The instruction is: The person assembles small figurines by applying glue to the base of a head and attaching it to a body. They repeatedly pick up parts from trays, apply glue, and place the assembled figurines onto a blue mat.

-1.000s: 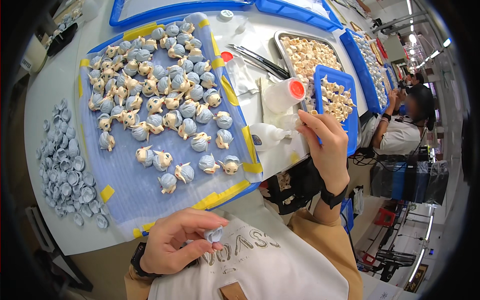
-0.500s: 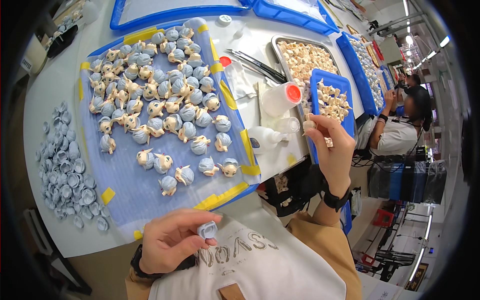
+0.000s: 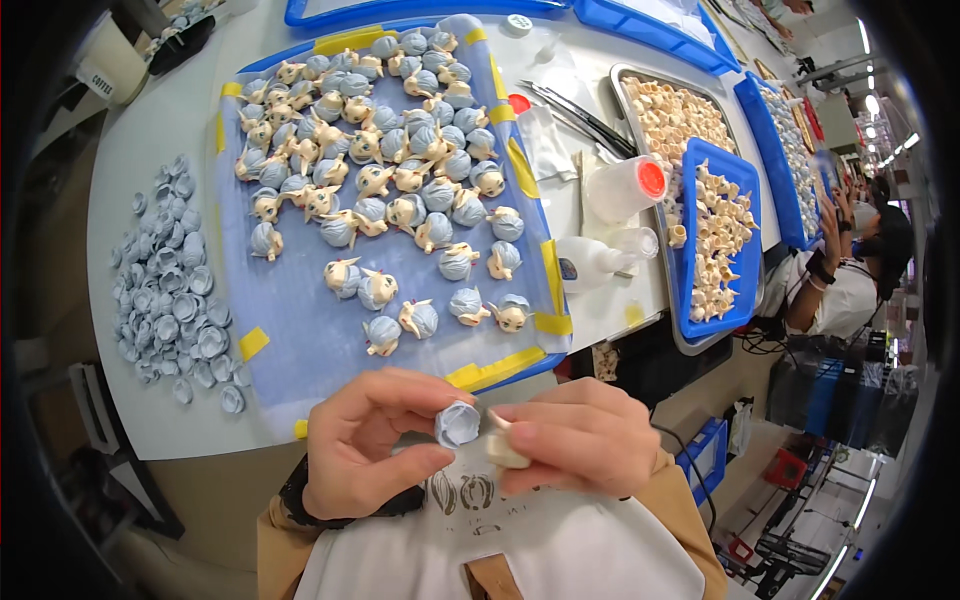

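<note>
Head view: left hand [image 3: 365, 440] pinches a small grey-blue cap [image 3: 458, 424] between thumb and fingertips; right hand [image 3: 580, 435], touching it at three o'clock, grips a cream figure piece [image 3: 503, 452]. At twelve o'clock lies the blue tray [image 3: 300, 345] of capped figures [image 3: 400, 170]; at ten o'clock, loose caps [image 3: 170, 290] on the white table [image 3: 130, 170].

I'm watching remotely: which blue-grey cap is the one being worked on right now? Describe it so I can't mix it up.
Start at the blue tray of finished figure heads, then drop below its near edge to the two hands above the white apron. The cap is pinched in the left hand, open side toward the cream piece in the right hand. It alone is held up; the other loose caps lie heaped left of the tray.
</note>
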A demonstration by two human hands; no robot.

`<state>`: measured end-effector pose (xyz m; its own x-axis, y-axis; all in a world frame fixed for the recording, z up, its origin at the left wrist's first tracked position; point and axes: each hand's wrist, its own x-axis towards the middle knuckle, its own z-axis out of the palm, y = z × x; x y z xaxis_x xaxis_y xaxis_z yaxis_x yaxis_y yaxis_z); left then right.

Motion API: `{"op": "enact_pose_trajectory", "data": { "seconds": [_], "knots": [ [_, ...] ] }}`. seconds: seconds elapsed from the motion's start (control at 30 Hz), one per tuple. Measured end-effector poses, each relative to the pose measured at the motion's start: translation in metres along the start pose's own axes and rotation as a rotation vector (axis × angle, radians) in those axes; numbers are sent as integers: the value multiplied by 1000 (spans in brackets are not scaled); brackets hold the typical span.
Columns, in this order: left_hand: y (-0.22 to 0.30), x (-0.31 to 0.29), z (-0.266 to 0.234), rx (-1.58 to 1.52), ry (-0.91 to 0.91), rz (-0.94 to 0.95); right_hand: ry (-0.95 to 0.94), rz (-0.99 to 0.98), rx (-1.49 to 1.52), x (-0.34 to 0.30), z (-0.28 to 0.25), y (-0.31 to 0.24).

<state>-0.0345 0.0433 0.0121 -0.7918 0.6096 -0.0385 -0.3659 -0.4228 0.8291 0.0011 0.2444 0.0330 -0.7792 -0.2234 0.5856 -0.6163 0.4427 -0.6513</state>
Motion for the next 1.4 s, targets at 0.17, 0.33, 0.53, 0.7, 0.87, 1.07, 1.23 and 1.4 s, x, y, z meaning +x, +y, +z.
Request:
{"op": "enact_pose_trajectory", "data": {
  "seconds": [0.17, 0.33, 0.53, 0.7, 0.87, 1.07, 1.23, 1.4],
  "knots": [
    [-7, -3, -6, 0, -23, 12, -68, -83, -114, 7, 11, 9],
    [-4, -3, -2, -28, 59, -103, -89, -77, -52, 2, 15, 15],
    [3, -4, -2, 98, 94, -141, -127, -10, -116, 2, 17, 5],
    [1, -5, 6, 71, 153, -210, -212, -39, -293, 0, 17, 10],
    [6, -6, 8, 91, 152, -224, -237, -16, -289, 1, 17, 8],
    [61, -33, -22, 649, -190, 227, -285, 123, -386, 15, 8, 20],
    [6, 5, 62, -633, -552, 693, -442, 261, -472, 29, 24, 14],
    [15, 21, 76, -985, -691, 561, -179, 427, -334, 16, 1, 1]
  ]
}}
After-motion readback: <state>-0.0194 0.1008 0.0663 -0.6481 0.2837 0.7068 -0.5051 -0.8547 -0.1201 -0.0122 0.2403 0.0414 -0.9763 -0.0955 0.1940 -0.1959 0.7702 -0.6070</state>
